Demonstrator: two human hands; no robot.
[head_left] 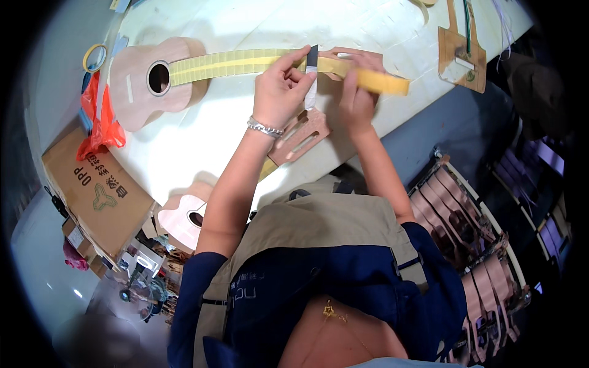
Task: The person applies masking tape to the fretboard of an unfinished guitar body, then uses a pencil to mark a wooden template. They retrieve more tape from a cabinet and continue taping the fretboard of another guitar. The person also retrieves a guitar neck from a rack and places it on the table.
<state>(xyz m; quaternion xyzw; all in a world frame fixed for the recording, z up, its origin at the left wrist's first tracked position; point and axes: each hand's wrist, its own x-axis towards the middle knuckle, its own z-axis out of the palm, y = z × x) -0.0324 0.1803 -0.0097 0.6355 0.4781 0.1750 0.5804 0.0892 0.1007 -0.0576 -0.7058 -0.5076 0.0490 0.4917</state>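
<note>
The small wooden guitar (138, 92) lies on its back on the white desk (224, 138), with its round hole facing up and its long neck pointing to the right, maybe so the top is easy to reach. A yellow strip (227, 63) runs along the neck, up to both hands. The left grip (283, 89) pinches a thin tool (311, 86), dark at the top and pale below, that stands across the strip. I think it is held there to press the strip down. The right grip (359, 101) is closed around a roll of yellow tape (383, 83), past the tool. It is blurry, so I can't see every finger. Having the roll out to that side probably helps pull the tape straight. A wooden piece with long slots (304, 138) lies just below the tool, nearer the person.
</note>
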